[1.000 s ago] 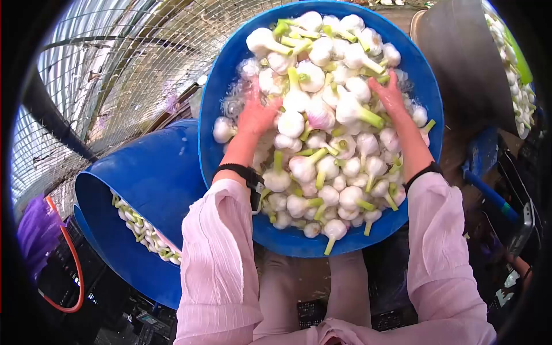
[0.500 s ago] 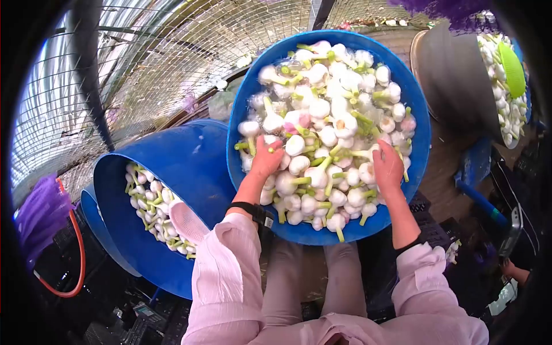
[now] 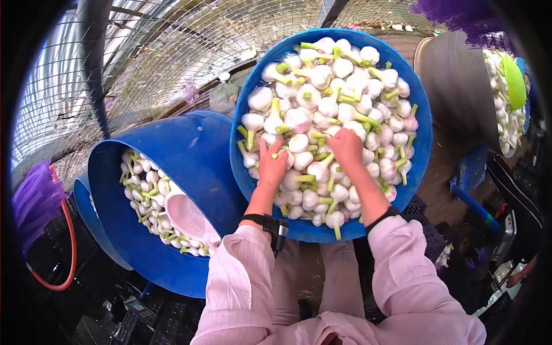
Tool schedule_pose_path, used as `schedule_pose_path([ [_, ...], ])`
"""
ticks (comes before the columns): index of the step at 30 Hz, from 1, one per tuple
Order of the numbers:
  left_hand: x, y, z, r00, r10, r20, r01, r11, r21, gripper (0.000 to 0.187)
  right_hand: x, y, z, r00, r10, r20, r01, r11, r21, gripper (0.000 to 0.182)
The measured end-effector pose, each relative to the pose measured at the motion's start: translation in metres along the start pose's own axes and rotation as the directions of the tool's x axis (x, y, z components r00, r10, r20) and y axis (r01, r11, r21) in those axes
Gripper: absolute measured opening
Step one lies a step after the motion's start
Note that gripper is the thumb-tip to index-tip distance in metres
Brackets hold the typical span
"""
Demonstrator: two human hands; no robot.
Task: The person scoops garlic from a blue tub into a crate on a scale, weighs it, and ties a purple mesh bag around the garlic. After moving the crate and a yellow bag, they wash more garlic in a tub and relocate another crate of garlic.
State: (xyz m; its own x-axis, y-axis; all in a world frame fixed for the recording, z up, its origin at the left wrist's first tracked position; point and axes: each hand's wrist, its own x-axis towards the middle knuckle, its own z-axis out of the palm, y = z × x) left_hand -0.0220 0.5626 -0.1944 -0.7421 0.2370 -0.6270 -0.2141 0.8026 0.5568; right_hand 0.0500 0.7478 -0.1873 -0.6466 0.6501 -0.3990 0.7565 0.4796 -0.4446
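A round blue tub (image 3: 426,144) in front of me is heaped with white garlic bulbs (image 3: 308,96) on short green stems, some tinged pink. At the tub's near left my left hand (image 3: 272,167) rests among the bulbs, its fingers apart and pointing away from me. My right hand (image 3: 348,152) is at the middle of the heap, back of the hand up. Its fingers curl down between bulbs, so their tips are hidden and I cannot tell what they hold. A green stem shows right beside those fingers.
To the left a tilted blue barrel (image 3: 172,146) contains more garlic and a pink plastic basket (image 3: 187,215). At right stands a grey tub (image 3: 454,86), with garlic and a green basket (image 3: 513,82) beyond it. Wire mesh (image 3: 167,63) runs behind; an orange hose (image 3: 70,253) hangs left.
My right hand has moved left from the right side of the heap to its middle, closer to my left hand. Several bulbs have shifted. My left hand stays nearly in place.
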Motion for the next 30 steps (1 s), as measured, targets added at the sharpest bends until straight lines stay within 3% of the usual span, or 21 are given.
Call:
schedule_pose_path([
  [2,-0.017,0.011,-0.002,0.992,-0.013,-0.124,0.004,0.998,-0.067,0.047,-0.003,-0.001,-0.066,0.999,0.047,-0.002,-0.045,0.974,0.222,0.013],
  [3,-0.032,0.022,-0.004,0.976,-0.026,-0.215,0.006,0.995,-0.095,0.049,0.0,0.013,-0.098,0.995,0.066,0.07,-0.089,0.914,0.396,0.014],
  [5,-0.056,0.029,0.002,0.938,-0.05,-0.342,0.003,0.991,-0.136,0.054,0.012,0.002,-0.172,0.966,0.199,0.166,-0.258,0.786,0.561,0.01],
  [6,-0.066,0.029,0.007,0.923,-0.054,-0.38,-0.003,0.989,-0.146,0.056,0.029,0.023,-0.192,0.989,0.103,0.111,-0.151,0.614,0.775,0.006],
  [7,-0.076,0.029,0.011,0.906,-0.058,-0.419,-0.008,0.988,-0.154,0.059,0.047,0.026,-0.214,0.995,0.081,0.052,-0.077,0.356,0.931,0.019],
  [8,-0.084,0.026,0.019,0.912,-0.024,-0.409,-0.047,0.986,-0.162,0.061,0.06,0.027,-0.228,0.993,0.105,-0.047,0.015,0.293,0.956,0.034],
  [9,-0.092,0.025,0.026,0.927,0.053,-0.37,-0.08,0.995,-0.06,0.062,0.076,0.033,-0.23,0.938,0.279,-0.206,0.022,0.546,0.837,0.041],
  [10,-0.1,0.024,0.033,0.938,0.128,-0.323,-0.12,0.992,0.045,0.063,0.077,0.033,-0.223,0.943,0.213,-0.257,-0.038,0.834,0.55,0.042],
  [11,-0.107,0.022,0.039,0.942,0.199,-0.269,-0.165,0.975,0.146,0.064,0.077,0.035,-0.212,0.952,0.131,-0.278,-0.085,0.982,0.171,0.042],
  [12,-0.115,0.015,0.049,0.969,0.147,-0.201,-0.123,0.984,0.126,0.068,0.08,0.064,-0.18,0.919,-0.222,-0.325,0.176,0.971,-0.163,0.037],
  [13,-0.123,0.015,0.051,0.976,0.144,-0.162,-0.12,0.982,0.147,0.069,0.062,0.056,-0.152,0.971,-0.152,-0.185,0.118,0.977,-0.18,0.035],
  [14,-0.129,0.016,0.05,0.982,0.141,-0.127,-0.119,0.979,0.168,0.07,0.034,0.032,-0.133,1.0,0.0,-0.003,0.0,0.999,-0.052,0.037],
  [15,-0.132,0.016,0.049,0.986,0.136,-0.093,-0.117,0.975,0.19,0.071,0.016,0.031,-0.101,0.998,-0.068,-0.018,0.066,0.993,-0.094,0.042],
  [17,-0.127,0.014,0.042,0.976,0.211,-0.053,-0.177,0.911,0.373,0.078,-0.01,0.005,-0.078,0.985,-0.099,0.14,0.139,0.942,-0.307,0.049],
  [20,-0.094,0.014,0.023,0.951,0.307,-0.022,-0.255,0.827,0.502,0.084,-0.007,0.011,-0.058,0.984,-0.178,0.011,0.161,0.858,-0.488,0.046],
  [23,-0.06,0.018,0.021,0.939,0.334,0.086,-0.321,0.752,0.576,0.087,-0.004,0.046,-0.028,0.89,-0.443,-0.103,0.349,0.81,-0.472,0.046],
  [25,-0.042,0.008,0.029,0.93,0.355,0.097,-0.336,0.709,0.62,0.088,0.003,0.067,-0.007,0.881,-0.472,-0.029,0.388,0.756,-0.527,0.044],
  [27,-0.03,0.016,0.024,0.949,0.247,0.198,-0.316,0.717,0.621,0.088,0.007,0.081,0.005,0.871,-0.492,0.005,0.418,0.735,-0.534,0.042],
  [28,-0.028,0.018,0.023,0.958,0.187,0.216,-0.282,0.737,0.614,0.086,-0.001,0.077,-0.001,0.911,-0.4,0.099,0.404,0.82,-0.405,0.045],
  [30,-0.036,0.022,0.019,0.966,0.141,0.218,-0.249,0.744,0.62,0.081,-0.036,0.072,-0.006,0.899,-0.43,0.09,0.436,0.851,-0.292,0.049],
])
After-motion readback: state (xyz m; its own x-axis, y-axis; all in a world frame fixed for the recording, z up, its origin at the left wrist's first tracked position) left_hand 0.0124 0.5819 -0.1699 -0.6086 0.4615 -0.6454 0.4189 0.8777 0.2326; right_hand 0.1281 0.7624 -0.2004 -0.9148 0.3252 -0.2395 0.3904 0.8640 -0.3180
